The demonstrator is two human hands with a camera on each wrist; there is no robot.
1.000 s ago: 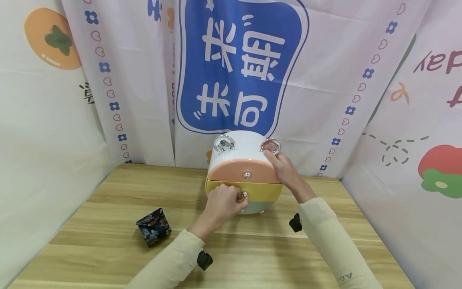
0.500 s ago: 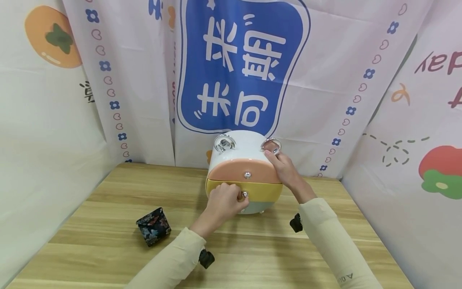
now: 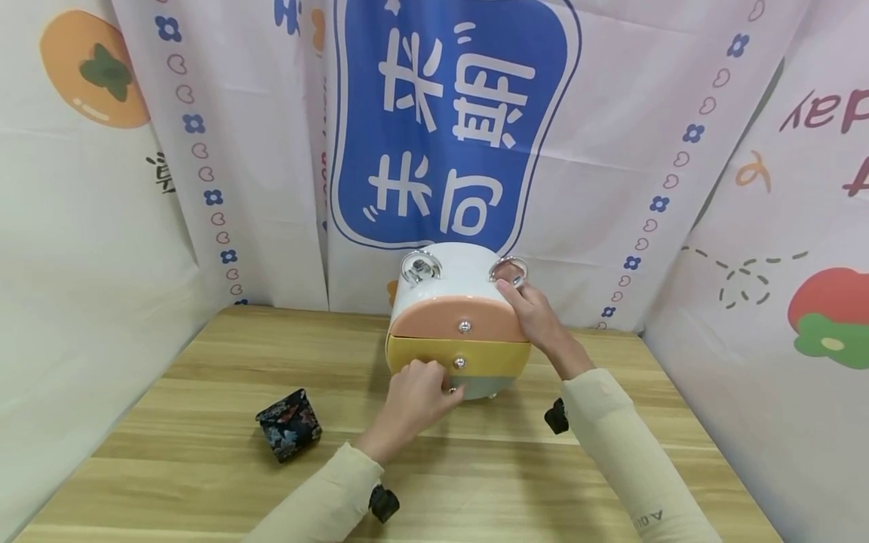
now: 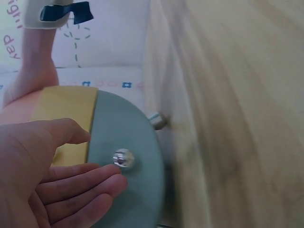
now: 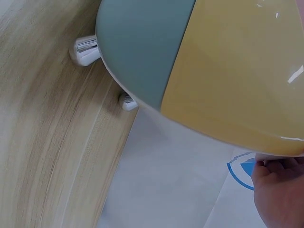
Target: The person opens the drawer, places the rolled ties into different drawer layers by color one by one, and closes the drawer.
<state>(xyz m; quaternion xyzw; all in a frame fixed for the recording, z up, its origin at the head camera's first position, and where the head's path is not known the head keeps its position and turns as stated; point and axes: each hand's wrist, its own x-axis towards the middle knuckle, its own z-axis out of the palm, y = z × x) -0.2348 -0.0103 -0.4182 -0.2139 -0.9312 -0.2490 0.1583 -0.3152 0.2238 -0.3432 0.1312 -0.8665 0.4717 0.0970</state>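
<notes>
A small rounded drawer cabinet with a white shell stands at the table's back. Its fronts are an orange drawer, a yellow drawer and a grey-green drawer, each with a silver knob. My left hand is before the lower drawers. In the left wrist view its fingers are loosely bent, thumb apart, fingertips beside the green drawer's knob; whether they touch it I cannot tell. My right hand grips the cabinet's right side, thumb below the right silver ring, fingers partly hidden behind the edge.
A dark floral flap-top pouch lies on the wooden table to the left. Printed cloth hangs close behind the cabinet and along both sides. Short silver feet hold the cabinet off the table.
My left hand has let go of the yellow drawer's knob and moved down towards the green drawer. The right hand keeps its hold on the cabinet's side.
</notes>
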